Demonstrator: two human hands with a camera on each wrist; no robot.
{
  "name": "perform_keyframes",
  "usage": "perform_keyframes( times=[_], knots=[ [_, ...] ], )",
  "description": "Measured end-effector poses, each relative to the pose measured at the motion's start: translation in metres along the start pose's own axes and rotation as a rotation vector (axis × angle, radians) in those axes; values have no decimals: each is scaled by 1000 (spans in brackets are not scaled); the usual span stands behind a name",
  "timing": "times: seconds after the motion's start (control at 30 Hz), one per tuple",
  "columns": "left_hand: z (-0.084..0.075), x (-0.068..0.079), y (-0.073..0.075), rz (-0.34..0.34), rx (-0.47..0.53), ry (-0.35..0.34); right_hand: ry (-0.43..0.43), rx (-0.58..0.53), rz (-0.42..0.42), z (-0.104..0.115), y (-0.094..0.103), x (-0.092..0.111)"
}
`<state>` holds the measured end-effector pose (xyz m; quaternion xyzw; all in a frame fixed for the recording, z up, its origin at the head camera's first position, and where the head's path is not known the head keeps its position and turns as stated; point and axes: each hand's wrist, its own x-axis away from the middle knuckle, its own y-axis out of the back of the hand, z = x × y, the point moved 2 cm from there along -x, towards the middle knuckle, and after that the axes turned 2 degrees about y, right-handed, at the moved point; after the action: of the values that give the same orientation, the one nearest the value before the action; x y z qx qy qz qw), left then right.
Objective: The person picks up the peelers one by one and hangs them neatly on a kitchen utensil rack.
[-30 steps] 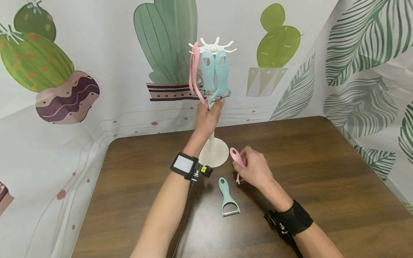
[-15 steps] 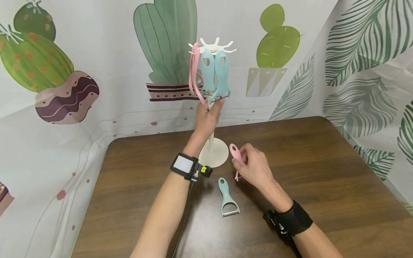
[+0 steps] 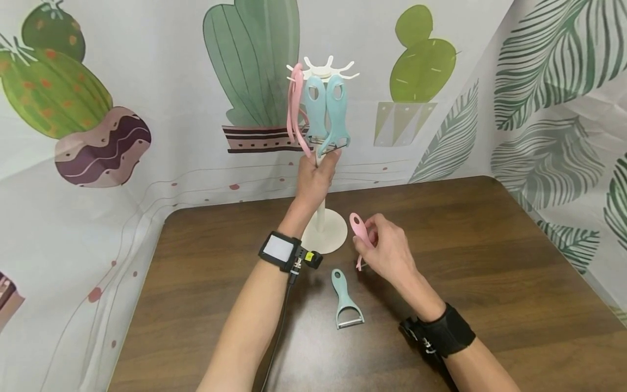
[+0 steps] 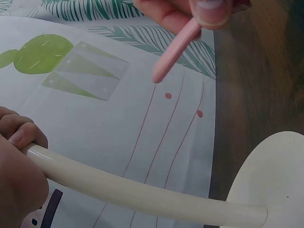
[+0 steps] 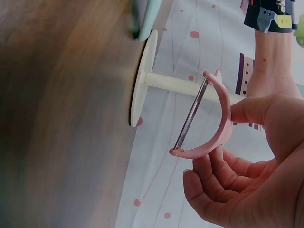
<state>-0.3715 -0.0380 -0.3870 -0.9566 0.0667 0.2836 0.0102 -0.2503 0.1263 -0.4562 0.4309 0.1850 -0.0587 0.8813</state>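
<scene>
My left hand [image 3: 315, 177] grips the pole of a cream hook stand [image 3: 325, 231], its fingers wrapped around the post under the hanging peelers. In my right hand [image 3: 387, 247], a pink peeler [image 3: 360, 228] is pinched between thumb and fingers, handle end up, just right of the stand's base. The right wrist view shows its blade [image 5: 191, 114] and curved pink head clear of the table. A green peeler [image 3: 344, 299] lies flat on the table in front of the base. From the stand's hooks hang blue peelers [image 3: 337, 109] and pink ones [image 3: 295, 106], partly overlapping.
The brown wooden table [image 3: 490, 283] reaches back to a printed cactus-and-leaf cloth [image 3: 181, 109]. Several hooks [image 3: 345, 68] on the stand's back and right carry nothing. A cable [image 3: 276, 337] runs along the left forearm.
My right hand has lifted the pink peeler slightly up and away from me. The left hand stays on the pole, and the green peeler has not moved.
</scene>
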Motion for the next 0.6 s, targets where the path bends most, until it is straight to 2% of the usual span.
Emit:
perform_keyframes(
  times=[0.6],
  knots=[
    [-1, 0, 0, -7, -2, 14, 36, -53, -58, 11, 10, -11]
  ],
)
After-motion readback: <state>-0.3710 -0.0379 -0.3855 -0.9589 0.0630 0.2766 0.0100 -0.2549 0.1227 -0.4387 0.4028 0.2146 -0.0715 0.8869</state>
